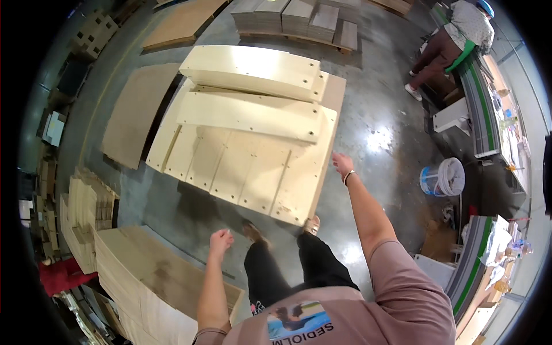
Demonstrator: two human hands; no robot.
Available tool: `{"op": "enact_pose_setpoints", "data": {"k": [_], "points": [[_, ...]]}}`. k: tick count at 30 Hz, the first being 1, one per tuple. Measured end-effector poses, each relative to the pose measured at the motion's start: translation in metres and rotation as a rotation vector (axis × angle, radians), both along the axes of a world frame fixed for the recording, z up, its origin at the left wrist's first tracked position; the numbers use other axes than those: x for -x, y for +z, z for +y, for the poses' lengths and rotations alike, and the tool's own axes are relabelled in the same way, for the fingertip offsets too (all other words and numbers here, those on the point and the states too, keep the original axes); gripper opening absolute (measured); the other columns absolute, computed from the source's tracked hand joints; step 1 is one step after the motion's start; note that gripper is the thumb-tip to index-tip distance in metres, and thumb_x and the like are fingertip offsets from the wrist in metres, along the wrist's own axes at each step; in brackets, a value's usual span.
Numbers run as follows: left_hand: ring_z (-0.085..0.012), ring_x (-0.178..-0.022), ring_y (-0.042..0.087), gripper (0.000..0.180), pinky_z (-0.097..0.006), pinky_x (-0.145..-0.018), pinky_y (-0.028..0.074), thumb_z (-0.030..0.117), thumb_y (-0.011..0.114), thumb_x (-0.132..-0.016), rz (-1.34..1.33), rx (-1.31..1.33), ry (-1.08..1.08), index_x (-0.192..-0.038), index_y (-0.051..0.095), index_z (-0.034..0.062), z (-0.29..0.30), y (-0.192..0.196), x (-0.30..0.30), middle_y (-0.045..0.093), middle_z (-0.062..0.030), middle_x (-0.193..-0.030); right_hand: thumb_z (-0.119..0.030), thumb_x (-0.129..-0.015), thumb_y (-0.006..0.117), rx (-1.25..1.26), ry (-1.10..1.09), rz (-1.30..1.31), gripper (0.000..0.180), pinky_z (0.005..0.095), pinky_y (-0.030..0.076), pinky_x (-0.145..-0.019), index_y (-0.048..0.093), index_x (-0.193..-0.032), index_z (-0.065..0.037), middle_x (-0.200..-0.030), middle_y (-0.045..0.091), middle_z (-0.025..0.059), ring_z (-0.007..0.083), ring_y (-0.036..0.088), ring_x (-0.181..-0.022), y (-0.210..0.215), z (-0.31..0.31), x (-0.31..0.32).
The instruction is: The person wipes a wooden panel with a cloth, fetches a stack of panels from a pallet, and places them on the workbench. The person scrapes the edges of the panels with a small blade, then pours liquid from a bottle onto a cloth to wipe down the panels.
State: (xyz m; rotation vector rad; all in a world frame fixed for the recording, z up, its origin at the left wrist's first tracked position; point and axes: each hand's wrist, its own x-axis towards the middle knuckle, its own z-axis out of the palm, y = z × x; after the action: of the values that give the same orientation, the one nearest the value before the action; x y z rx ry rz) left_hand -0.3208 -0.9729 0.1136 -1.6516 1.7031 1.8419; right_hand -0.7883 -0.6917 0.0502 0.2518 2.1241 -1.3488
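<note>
I see my right hand (341, 164) open beside the edge of the pale drilled panel (253, 167) lying on the floor stack, my left hand (220, 240) loosely curled and empty, so nothing's lifted yet.

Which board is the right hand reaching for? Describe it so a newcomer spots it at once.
On the grey concrete floor, ahead of the person's feet, lies a pile of pale boards. The right hand hovers open by the right edge of the big flat panel at the bottom. Unlike the two narrower boards on its far end, it shows lengthwise grooves and rows of holes.
</note>
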Motion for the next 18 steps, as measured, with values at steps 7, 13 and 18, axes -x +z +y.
{"op": "enact_pose_setpoints", "data": {"k": [7, 13, 18], "points": [[-0.0108, -0.087, 0.061, 0.034, -0.025, -0.065, 0.047, 0.029, 0.057, -0.095, 0.243, 0.124, 0.105, -0.116, 0.055, 0.0021, -0.244, -0.060, 0.154, 0.063, -0.0056, -0.103, -0.042, -0.082, 0.067, -0.017, -0.154, 0.124, 0.041, 0.0298, 0.039, -0.056, 0.065, -0.089, -0.002, -0.075, 0.057, 0.0012, 0.0118, 0.051, -0.063, -0.003, -0.149, 0.049], [-0.0148, -0.107, 0.050, 0.047, -0.040, -0.090, 0.039, 0.048, 0.055, -0.094, 0.338, 0.129, 0.380, -0.122, 0.047, 0.0105, -0.358, -0.073, 0.271, 0.053, -0.0026, -0.116, -0.040, -0.084, 0.067, -0.102, -0.212, 0.205, 0.042, 0.0311, 0.043, -0.059, 0.068, -0.091, 0.001, -0.077, 0.060, 0.0024, 0.0146, 0.053, -0.066, -0.030, -0.139, 0.052], [-0.0137, -0.108, 0.048, 0.047, -0.039, -0.090, 0.036, 0.051, 0.052, -0.094, 0.354, 0.143, 0.335, -0.119, 0.048, 0.0112, -0.406, -0.068, 0.310, 0.053, -0.0004, -0.116, -0.038, -0.085, 0.066, -0.136, -0.381, 0.077, 0.040, 0.0307, 0.043, -0.058, 0.067, -0.094, 0.001, -0.078, 0.060, 0.0025, 0.0133, 0.054, -0.066, -0.007, -0.167, 0.026]]}}
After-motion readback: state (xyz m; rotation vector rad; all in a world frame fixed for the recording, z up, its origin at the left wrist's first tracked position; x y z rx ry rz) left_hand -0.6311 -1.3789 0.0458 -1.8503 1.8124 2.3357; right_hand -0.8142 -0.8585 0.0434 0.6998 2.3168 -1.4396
